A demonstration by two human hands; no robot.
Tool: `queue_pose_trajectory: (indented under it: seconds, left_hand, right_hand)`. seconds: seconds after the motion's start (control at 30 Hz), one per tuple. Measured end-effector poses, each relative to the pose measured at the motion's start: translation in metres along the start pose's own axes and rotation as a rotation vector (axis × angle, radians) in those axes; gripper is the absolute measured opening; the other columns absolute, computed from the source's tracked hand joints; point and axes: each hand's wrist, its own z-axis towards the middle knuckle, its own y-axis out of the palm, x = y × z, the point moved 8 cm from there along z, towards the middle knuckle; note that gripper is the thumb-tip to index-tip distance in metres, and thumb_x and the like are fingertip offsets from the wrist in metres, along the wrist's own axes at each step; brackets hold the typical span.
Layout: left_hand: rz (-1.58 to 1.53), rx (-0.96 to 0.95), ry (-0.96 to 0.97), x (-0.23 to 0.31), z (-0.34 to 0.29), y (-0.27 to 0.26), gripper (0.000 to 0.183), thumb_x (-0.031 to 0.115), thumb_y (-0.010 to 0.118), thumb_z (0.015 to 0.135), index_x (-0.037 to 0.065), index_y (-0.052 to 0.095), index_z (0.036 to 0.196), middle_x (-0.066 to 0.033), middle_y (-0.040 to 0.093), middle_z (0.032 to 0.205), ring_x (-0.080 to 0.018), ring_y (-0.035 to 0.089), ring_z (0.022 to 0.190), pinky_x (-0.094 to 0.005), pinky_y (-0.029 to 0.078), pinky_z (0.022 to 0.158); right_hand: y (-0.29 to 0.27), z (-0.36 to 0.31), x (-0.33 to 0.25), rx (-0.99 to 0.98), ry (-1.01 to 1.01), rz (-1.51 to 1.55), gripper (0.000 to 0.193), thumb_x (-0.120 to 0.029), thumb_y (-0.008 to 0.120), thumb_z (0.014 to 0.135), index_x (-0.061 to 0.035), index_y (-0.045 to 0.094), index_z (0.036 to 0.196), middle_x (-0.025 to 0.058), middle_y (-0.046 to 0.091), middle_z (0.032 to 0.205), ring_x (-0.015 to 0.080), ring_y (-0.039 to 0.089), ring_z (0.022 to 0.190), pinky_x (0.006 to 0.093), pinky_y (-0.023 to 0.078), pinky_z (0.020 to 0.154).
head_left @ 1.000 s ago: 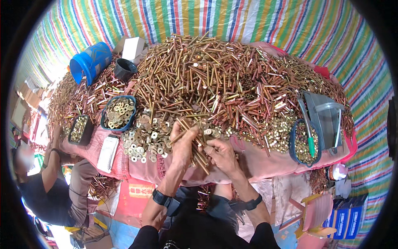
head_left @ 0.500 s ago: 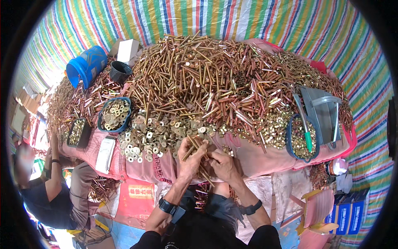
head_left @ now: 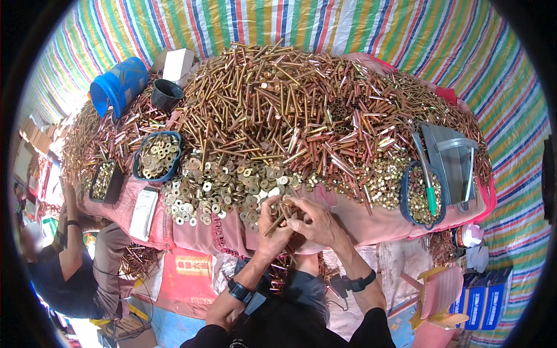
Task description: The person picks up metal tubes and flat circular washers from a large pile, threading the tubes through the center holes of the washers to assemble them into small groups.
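Note:
My left hand (head_left: 271, 233) is closed around several brass-coloured metal rods (head_left: 277, 222), which look like bolts and cross each other at angles. Right beside it, my right hand (head_left: 315, 223) has its fingers curled over the upper ends of the same bunch; its fingertips partly hide what they pinch. Both hands are at the near edge of a pink cloth (head_left: 371, 223). Just left of them lies a spread of flat round washers (head_left: 212, 188). Beyond rises a big heap of similar rods and tubes (head_left: 278, 110).
Small nuts fill a blue-rimmed tub (head_left: 419, 200) with a green-handled tool on it, beside a grey dustpan (head_left: 447, 153). At left are a tub of washers (head_left: 158, 156), a blue bucket (head_left: 119, 87) and a black pot (head_left: 167, 94). Another person (head_left: 67, 267) sits at far left.
My right hand has moved up and over the rods, its fingers now meeting those of my left hand. The bunch lies at a different angle, and the whole view has shifted slightly.

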Motion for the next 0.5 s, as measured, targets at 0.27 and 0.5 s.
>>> queue_pose_trajectory:
  seconds: [0.27,0.5]
  left_hand:
    - [0.211,0.116,0.105,0.017,0.015,-0.003,0.043,0.006,0.080,0.086,0.000,0.062,0.125,-0.0079,0.073,0.089,-0.0111,0.070,0.079,-0.0293,0.058,0.070]
    - [0.187,0.156,0.200,0.046,0.049,-0.004,0.032,0.005,0.077,0.091,0.001,0.062,0.118,-0.0057,0.072,0.086,-0.0096,0.068,0.075,-0.0268,0.056,0.066]
  right_hand:
    - [0.000,0.003,-0.006,-0.101,0.080,-0.024,0.091,-0.039,0.089,0.080,-0.0017,0.048,0.152,0.0265,0.061,0.144,0.0399,0.062,0.129,0.0458,0.052,0.106]
    - [0.008,0.006,-0.023,-0.033,-0.028,-0.195,0.126,-0.027,0.091,0.075,0.0031,0.011,0.167,0.0357,0.040,0.160,0.0487,0.049,0.144,0.0480,0.041,0.120]
